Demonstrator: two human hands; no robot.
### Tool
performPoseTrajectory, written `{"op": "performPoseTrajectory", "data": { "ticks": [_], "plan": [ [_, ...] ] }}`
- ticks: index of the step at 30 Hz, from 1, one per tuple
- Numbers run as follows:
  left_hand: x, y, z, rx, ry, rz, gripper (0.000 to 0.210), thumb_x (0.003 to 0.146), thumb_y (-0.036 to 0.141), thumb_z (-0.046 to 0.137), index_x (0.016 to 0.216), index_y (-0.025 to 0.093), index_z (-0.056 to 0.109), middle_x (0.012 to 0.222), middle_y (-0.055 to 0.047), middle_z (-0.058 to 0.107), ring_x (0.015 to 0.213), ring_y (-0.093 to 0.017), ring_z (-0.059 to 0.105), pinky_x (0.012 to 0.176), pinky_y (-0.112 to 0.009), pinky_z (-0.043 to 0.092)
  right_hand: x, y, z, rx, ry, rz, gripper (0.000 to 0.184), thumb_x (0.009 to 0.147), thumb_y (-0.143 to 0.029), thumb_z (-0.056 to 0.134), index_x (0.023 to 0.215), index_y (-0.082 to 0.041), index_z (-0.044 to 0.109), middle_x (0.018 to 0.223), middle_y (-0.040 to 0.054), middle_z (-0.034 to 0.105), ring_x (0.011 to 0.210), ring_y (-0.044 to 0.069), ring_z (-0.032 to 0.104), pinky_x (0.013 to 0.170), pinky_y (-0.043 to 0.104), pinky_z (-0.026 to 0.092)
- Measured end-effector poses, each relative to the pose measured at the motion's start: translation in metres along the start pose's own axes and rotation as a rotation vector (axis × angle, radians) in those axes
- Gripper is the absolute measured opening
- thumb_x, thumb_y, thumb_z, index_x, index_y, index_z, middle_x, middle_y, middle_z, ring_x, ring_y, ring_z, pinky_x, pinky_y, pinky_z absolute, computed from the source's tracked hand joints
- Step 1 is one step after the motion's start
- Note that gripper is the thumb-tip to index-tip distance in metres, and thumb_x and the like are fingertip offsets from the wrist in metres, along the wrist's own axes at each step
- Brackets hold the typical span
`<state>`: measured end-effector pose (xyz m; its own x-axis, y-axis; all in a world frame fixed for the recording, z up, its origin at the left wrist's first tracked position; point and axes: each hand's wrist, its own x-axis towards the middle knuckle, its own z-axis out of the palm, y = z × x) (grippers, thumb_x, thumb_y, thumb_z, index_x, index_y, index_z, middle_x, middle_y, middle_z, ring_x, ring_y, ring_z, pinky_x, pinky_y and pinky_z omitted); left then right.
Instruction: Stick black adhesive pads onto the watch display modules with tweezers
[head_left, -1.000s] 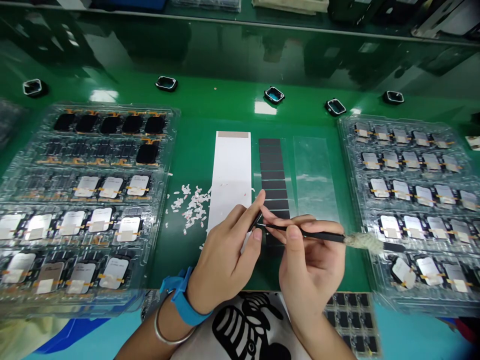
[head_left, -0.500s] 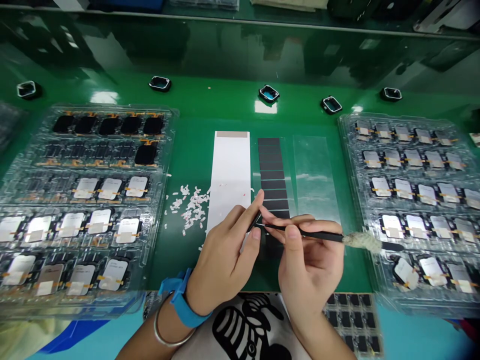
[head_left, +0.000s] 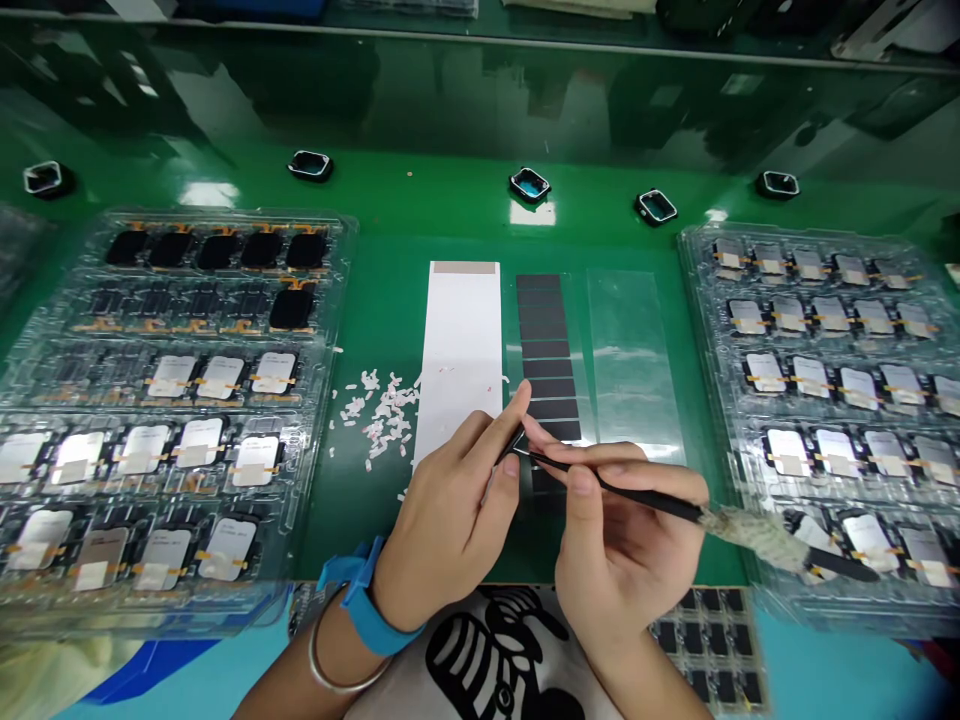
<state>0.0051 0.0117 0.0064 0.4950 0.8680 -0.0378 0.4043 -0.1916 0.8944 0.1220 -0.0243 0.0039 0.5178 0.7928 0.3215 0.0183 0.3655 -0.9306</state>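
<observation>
Between the thumb and fingers of my left hand [head_left: 450, 500] is a small dark flat part [head_left: 511, 442], mostly hidden by the fingers. My right hand [head_left: 626, 530] grips a slim black tweezers-like tool [head_left: 652, 498] in a pen hold, and pale wrapping [head_left: 757, 532] covers its rear portion. The tool's thin tip meets or nearly meets the dark part; I cannot tell which. My right forefinger is close beside the part. Under and beyond the hands lie a white strip sheet [head_left: 463, 340] and a clear sheet bearing a column of black rectangles [head_left: 541, 318].
Clear plastic trays with small screen modules stand left [head_left: 341, 290] and right [head_left: 694, 300]. Small white scraps [head_left: 386, 415] lie beside the white sheet. A transparent sheet [head_left: 626, 330] is to the right. Several black watch-like frames [head_left: 530, 186] line the back of the green mat [head_left: 390, 300].
The rear end of the black tool has swung right and down as my right hand shifted slightly right. Its tip stays by the dark part. My left hand is nearly still.
</observation>
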Motion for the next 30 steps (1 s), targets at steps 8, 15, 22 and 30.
{"op": "performPoseTrajectory", "data": {
  "ticks": [8, 15, 22, 30],
  "plan": [
    [-0.0011, 0.001, -0.0012, 0.002, -0.002, 0.003, 0.053, 0.103, 0.024, 0.03, 0.156, 0.026, 0.029, 0.104, -0.007, 0.058, 0.092, -0.021, 0.061, 0.082, -0.036, 0.052, -0.0012, 0.0023, 0.0001, 0.011, -0.03, -0.042, 0.027, 0.087, 0.004, 0.052, 0.099, -0.02, 0.054, 0.091, 0.002, 0.069, 0.096, 0.019, 0.073, 0.085, 0.044, 0.067],
    [-0.0003, 0.0001, -0.0011, 0.056, -0.006, -0.004, 0.051, 0.105, 0.03, 0.033, 0.155, 0.026, 0.031, 0.098, -0.005, 0.058, 0.078, -0.018, 0.058, 0.069, -0.031, 0.049, 0.0023, -0.0004, -0.0024, 0.031, -0.032, -0.005, 0.025, 0.088, 0.003, 0.052, 0.098, -0.02, 0.055, 0.089, 0.0023, 0.069, 0.095, 0.019, 0.073, 0.083, 0.042, 0.067],
    [0.0008, -0.0003, -0.0004, 0.099, 0.008, 0.068, 0.052, 0.103, 0.021, 0.034, 0.155, 0.022, 0.031, 0.09, -0.003, 0.058, 0.074, -0.016, 0.057, 0.064, -0.028, 0.046, 0.0046, -0.0051, -0.0047, 0.031, -0.015, 0.03, 0.023, 0.09, 0.001, 0.052, 0.098, -0.021, 0.054, 0.088, 0.0016, 0.069, 0.087, 0.017, 0.074, 0.077, 0.038, 0.068],
    [0.0004, 0.0001, 0.0004, 0.141, 0.026, 0.072, 0.055, 0.101, 0.017, 0.034, 0.155, 0.024, 0.029, 0.09, -0.001, 0.058, 0.067, -0.013, 0.052, 0.06, -0.026, 0.043, 0.0008, -0.0022, -0.0056, -0.019, -0.086, -0.072, 0.032, 0.084, 0.008, 0.054, 0.101, -0.019, 0.054, 0.092, 0.0031, 0.068, 0.099, 0.021, 0.073, 0.083, 0.042, 0.067]
  ]
}}
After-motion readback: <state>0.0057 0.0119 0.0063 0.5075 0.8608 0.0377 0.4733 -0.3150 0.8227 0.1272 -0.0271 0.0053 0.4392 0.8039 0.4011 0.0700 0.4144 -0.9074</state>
